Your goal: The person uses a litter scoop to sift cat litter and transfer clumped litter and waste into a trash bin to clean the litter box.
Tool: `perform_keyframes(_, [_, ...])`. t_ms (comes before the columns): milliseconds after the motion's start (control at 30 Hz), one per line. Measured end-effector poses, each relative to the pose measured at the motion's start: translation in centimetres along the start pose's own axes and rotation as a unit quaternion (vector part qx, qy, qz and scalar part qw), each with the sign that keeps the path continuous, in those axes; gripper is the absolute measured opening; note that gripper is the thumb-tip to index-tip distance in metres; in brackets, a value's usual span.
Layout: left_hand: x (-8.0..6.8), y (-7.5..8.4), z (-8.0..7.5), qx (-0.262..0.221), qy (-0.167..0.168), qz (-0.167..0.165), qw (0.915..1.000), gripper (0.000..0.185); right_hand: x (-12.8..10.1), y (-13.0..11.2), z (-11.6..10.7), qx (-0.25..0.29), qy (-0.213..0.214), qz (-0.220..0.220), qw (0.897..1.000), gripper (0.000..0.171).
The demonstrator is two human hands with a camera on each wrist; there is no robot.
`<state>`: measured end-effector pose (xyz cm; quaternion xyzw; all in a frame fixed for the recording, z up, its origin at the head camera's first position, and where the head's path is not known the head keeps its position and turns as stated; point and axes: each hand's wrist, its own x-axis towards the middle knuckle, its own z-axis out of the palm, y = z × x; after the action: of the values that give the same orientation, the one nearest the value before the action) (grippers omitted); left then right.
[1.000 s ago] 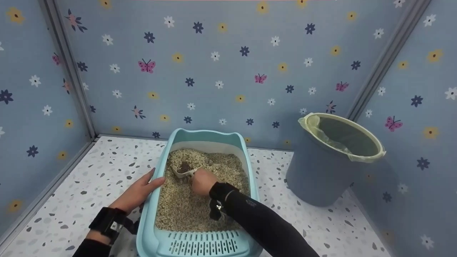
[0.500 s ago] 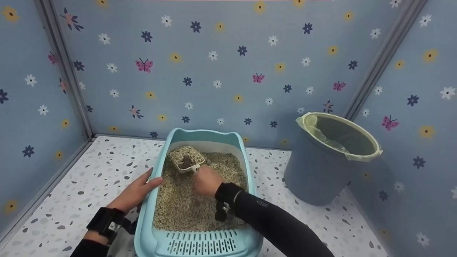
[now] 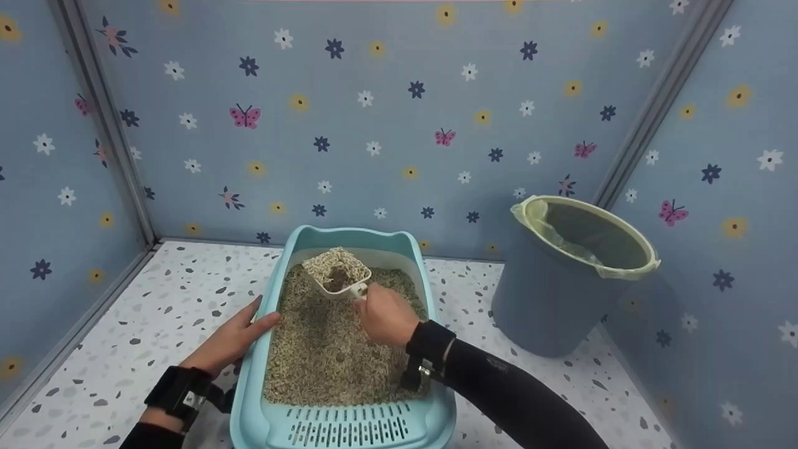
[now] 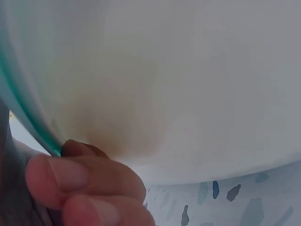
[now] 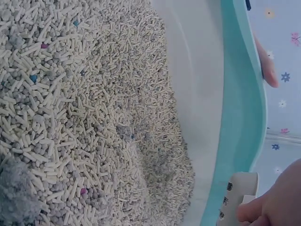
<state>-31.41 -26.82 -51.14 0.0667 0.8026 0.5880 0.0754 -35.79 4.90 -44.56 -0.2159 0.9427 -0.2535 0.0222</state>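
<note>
A light-blue litter box (image 3: pixel 430 419) filled with pellet litter (image 3: pixel 330 368) stands on the surface in the head view. My right hand (image 3: pixel 388 315) grips the handle of a white litter scoop (image 3: pixel 359 290), raised above the litter at the box's far part. Pale pellets and a dark brown clump (image 3: pixel 338 278) lie in the scoop. With the thumb over the left rim, my left hand (image 3: pixel 227 340) holds the box; its fingers (image 4: pixel 89 181) curl below the rim outside the wall. In the right wrist view, only the scoop's slotted edge (image 5: pixel 235 193) shows beside the hand.
To the right stands a grey-blue bin (image 3: pixel 542 305) lined with a pale yellow-green bag (image 3: pixel 561 246), its top uncovered. Flower-printed wall panels (image 3: pixel 374 125) enclose the back and both sides. A speckled white surface (image 3: pixel 156 312) lies under everything.
The scoop has come up out of the litter, carrying pellets and the dark clump. My right hand has risen and moved right with it. My left hand stays on the rim.
</note>
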Motion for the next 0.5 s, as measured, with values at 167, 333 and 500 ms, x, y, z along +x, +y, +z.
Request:
perform_keyframes(167, [0.2,-0.1,0.1,-0.014,-0.004,0.001,0.9999,0.095,-0.8,0.5,-0.7,0.009,0.008,0.006,1.000,0.026])
perform_keyframes(333, [0.3,-0.2,0.0,-0.017,-0.005,0.013,0.9998,0.095,-1.7,0.6,-1.3,0.013,0.017,0.004,1.000,0.023])
perform_keyframes(500, [0.4,-0.6,-0.1,-0.010,-0.005,0.025,0.9996,0.092,-2.7,0.5,-2.1,0.036,0.014,0.001,0.999,0.021])
